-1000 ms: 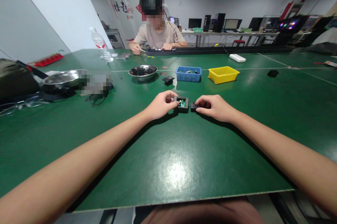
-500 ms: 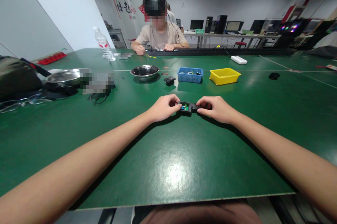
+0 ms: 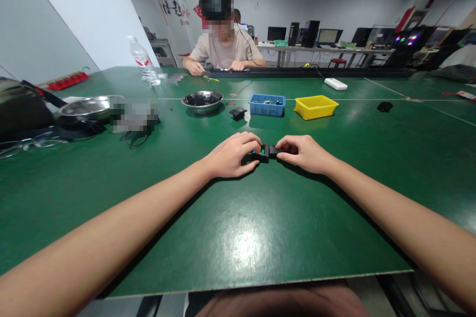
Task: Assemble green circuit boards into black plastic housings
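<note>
A small black open-topped plastic case lies on the green table, with green and blue parts inside. My left hand is curled over its left end, thumb on the near side and fingertips at the inside, hiding much of it. From the other side my right hand pinches a smaller black block against the case's right end. Whether block and case are joined, I cannot tell. Beyond my hands sits another black plastic piece.
Past my hands stand a steel bowl of black parts, a blue bin with small parts and a yellow bin. A second steel bowl and a bottle are leftward. Across the table sits a person.
My left hand has shifted from holding the case's left edge to reaching over it, its thumb now on the near side. My right hand keeps its pinch on the block.
</note>
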Demonstrator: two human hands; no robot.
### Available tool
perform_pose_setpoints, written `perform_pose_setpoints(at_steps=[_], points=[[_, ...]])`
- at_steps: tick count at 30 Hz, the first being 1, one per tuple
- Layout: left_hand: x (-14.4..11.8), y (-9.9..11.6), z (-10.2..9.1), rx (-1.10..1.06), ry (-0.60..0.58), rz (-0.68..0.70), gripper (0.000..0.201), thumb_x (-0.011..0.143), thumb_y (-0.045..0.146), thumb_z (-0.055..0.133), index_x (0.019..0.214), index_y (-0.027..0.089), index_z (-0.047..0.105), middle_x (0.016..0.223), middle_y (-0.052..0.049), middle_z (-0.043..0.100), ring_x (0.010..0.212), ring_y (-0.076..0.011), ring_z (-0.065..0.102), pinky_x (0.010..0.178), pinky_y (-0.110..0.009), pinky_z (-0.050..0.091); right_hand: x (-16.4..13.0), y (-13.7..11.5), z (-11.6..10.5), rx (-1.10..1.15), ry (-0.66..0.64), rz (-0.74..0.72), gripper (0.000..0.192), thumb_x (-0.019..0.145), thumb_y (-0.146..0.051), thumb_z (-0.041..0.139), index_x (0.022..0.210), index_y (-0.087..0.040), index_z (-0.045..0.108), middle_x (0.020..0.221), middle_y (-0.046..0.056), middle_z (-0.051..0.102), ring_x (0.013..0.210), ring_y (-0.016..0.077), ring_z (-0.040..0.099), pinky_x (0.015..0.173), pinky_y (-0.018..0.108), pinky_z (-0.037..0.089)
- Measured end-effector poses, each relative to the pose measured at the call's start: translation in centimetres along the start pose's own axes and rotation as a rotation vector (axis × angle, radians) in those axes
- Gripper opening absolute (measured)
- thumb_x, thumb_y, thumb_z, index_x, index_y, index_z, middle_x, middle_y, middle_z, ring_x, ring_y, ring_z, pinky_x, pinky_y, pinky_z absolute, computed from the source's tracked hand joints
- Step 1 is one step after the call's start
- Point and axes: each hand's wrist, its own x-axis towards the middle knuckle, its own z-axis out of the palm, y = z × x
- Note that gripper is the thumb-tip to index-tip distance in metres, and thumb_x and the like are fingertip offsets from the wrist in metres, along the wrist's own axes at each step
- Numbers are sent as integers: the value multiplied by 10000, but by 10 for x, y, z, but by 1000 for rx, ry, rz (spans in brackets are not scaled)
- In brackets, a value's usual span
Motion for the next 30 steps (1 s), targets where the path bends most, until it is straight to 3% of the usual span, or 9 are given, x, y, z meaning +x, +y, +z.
perform_pose_setpoints(at_steps=[5,10,15,19,24,27,30], points=[[-1,-3,0,-19,45,-37,112,861,243,606,948,173,590,1067,-112,674,982,-230,650,882,-358,531,0,-1,0,12,2,14,153,826,-270,705,940,-174,741,796,11,700,665,130,570,677,268,438],[-3,-9,2,-53,10,-87,110,853,254,619,929,180,589,1126,-108,706,1022,-243,680,902,-369,530,0,0,0,11,-5,18,164,830,-274,708,952,-169,741,801,12,701,659,126,567,675,267,439],[-3,-10,4,-176,35,-217,140,859,303,654,911,174,630,1076,-91,741,965,-231,702,877,-361,526,0,0,0,-2,-3,20,151,832,-264,708,947,-171,741,799,12,703,657,126,573,676,267,440],[0,-11,7,-438,184,-527,218,765,345,776,844,172,672,936,-62,751,818,-197,686,802,-339,532,0,0,0,0,0,10,162,837,-280,711,954,-174,744,819,19,710,675,131,583,682,268,445],[6,-20,4,-1070,516,-907,284,676,269,868,798,168,633,794,-30,728,715,-143,682,696,-259,540,0,0,-1,1,-1,2,159,840,-284,704,951,-177,746,818,17,711,659,125,567,673,262,439],[6,-26,-1,-1293,658,-1057,224,737,222,814,840,156,626,810,-40,736,702,-128,701,646,-217,539,0,-1,-1,6,2,6,160,840,-285,703,952,-178,745,821,17,711,665,127,569,672,261,437],[6,-29,-3,-1342,688,-1128,123,826,207,715,908,134,658,800,-65,746,699,-131,708,638,-210,545,0,-1,-1,4,1,9,164,838,-283,704,952,-172,746,821,20,709,666,126,567,670,260,435]])
